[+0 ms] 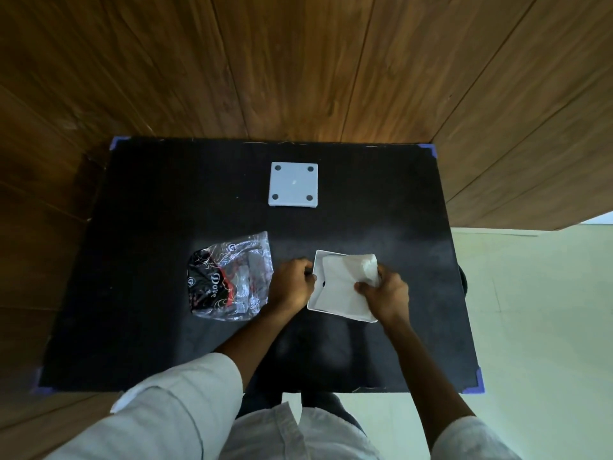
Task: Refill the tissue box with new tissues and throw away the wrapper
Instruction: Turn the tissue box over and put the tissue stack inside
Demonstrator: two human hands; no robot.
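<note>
A white square tissue box (pixel 319 264) lies open side up on the black table, just right of centre. White tissues (pixel 345 280) sit inside it, with one corner bunched up at the box's right side. My left hand (pixel 292 283) grips the box's left wall. My right hand (pixel 384 293) pinches the bunched tissues at the right edge. The empty plastic wrapper (pixel 229 277), clear with black and red print, lies crumpled to the left of my left hand. The box's white bottom panel (pixel 293 189), with four dark round pads, lies flat farther back.
The black table (pixel 149 227) has purple corner guards and stands against a wood-panelled wall (pixel 298 61). Pale floor (pixel 530 310) shows to the right. My legs and light shirt fill the near edge.
</note>
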